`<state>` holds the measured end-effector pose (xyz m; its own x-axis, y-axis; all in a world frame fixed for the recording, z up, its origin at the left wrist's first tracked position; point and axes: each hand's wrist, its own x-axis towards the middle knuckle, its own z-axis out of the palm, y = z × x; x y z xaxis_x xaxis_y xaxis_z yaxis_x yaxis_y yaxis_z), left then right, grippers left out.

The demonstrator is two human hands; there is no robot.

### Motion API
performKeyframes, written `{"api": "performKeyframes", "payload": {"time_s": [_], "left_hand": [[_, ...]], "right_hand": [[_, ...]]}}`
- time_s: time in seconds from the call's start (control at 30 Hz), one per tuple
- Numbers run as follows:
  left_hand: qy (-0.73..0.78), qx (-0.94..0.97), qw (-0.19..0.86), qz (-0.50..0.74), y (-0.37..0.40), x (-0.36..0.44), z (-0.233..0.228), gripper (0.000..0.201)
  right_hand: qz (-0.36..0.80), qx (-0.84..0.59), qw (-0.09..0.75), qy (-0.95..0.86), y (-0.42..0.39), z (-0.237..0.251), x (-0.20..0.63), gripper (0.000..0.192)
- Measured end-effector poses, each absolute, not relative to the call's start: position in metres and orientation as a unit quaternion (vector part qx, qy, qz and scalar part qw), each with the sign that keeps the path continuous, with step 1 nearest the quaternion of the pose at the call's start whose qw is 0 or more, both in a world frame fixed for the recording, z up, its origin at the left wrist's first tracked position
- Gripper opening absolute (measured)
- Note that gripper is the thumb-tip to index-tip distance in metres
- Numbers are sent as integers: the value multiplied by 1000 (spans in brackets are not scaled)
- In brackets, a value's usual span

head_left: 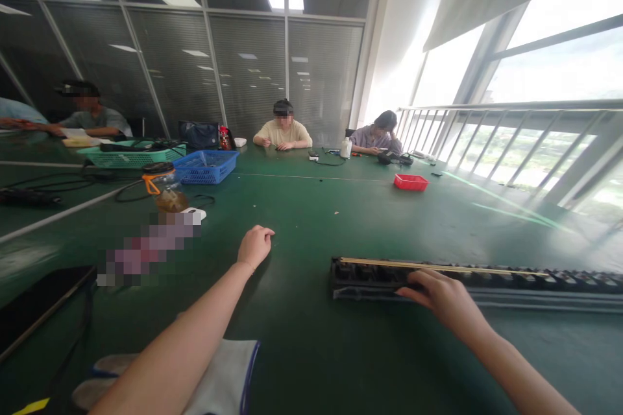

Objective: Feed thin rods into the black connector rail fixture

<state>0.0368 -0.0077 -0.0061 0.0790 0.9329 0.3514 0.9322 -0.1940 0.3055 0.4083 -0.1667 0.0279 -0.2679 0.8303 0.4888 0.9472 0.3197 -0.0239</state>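
A: Where's the long black tray (487, 282) relative to the hands?

B: Directly under and ahead of the right hand (440, 298). Fingers curl over its near edge close to the tray's left end, so that hand is in contact. Looks like a loose grip on the edge; can't confirm a full clamp, fingertips are hidden behind the rim.

A: Axis?

B: Long axis runs left-right across the tabletop (311, 220), roughly square to the right forearm. Left end sits just left of the right hand; the rest extends far out to that hand's right, past the frame edge. Tray lies flat, rows of small dark pockets facing up.

A: The thin strip on top?

B: A pale slat (438, 266) lies along the tray's far edge, same axis, just beyond the right hand's fingers. Not touched.

A: Left hand?

B: Left hand (254, 246) is closed into a loose fist, knuckles down on the tabletop, holding nothing visible. Tray's left end is well to its right. Right hand is clearly the nearer one.

A: Anything near the left hand?

B: White cloth (228, 376) under the left forearm, close to the body. Glass jar (163, 191) further out to its left.
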Motion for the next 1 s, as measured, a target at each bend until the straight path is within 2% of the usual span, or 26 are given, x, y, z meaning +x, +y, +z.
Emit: {"api": "performKeyframes", "payload": {"time_s": [0.1, 0.23, 0.33, 0.47, 0.63, 1.0], "left_hand": [[642, 726, 26, 244, -6, 37, -5, 29], [642, 709, 131, 261, -4, 44, 12, 28], [572, 748, 223, 254, -13, 52, 42, 30], [424, 836, 322, 131, -41, 61, 90, 33], [403, 867, 287, 60, -65, 65, 115, 26], [416, 872, 244, 76, -60, 68, 111, 24]], "right_hand": [[-132, -539, 224, -801, -158, 27, 373, 44], [-142, -531, 225, -804, -151, 23, 334, 38], [-158, -528, 229, -802, -149, 19, 313, 29], [-164, -511, 246, -807, -152, 15, 300, 24], [-135, -489, 275, -817, -157, 16, 307, 22], [-127, -468, 282, -828, -158, 15, 315, 24]]}}
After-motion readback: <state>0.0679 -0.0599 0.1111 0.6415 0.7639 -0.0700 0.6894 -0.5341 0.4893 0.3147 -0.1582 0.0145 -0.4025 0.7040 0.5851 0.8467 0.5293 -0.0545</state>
